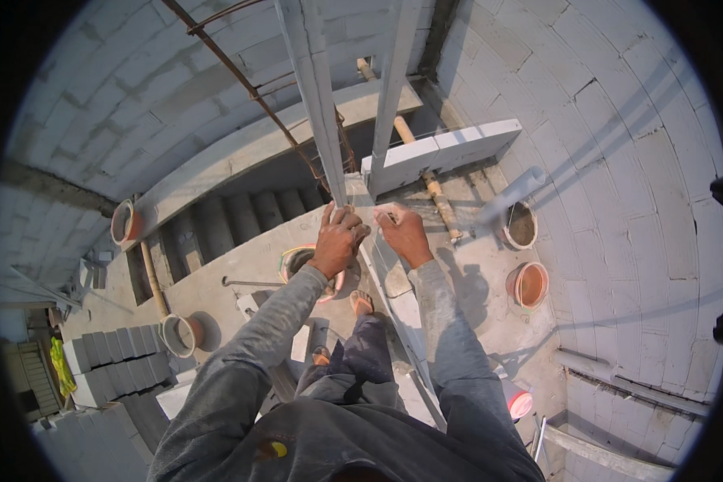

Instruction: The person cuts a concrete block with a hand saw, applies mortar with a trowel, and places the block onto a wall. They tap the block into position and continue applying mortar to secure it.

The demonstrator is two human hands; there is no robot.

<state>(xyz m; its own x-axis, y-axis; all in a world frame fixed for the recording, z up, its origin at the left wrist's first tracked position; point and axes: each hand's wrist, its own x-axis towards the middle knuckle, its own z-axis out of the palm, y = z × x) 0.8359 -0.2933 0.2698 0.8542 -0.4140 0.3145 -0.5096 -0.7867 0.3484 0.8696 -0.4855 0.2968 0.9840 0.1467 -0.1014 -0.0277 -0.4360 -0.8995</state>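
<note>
Both hands are close together at chest height, over the end of a narrow block wall (pixel 410 309). My left hand (pixel 339 241) is closed, fingers bent by the foot of a pale upright post (pixel 317 88). Opposite it, my right hand (pixel 406 234) is closed too, thumb and fingertips drawn together toward the left. Whatever the fingertips hold is too small to make out. A second pale upright (pixel 392 88) rises just beyond the right hand. Under my left wrist, partly hidden, sits a bucket of grey mix (pixel 284 263).
A stairwell (pixel 233 225) opens ahead on the left. Bamboo poles (pixel 440 201) and a low white block wall (pixel 450 153) lie ahead right. Buckets (pixel 528 285) stand along the right wall. Stacked grey blocks (pixel 116 357) are at left; a rusty rebar frame (pixel 253 92) leans ahead.
</note>
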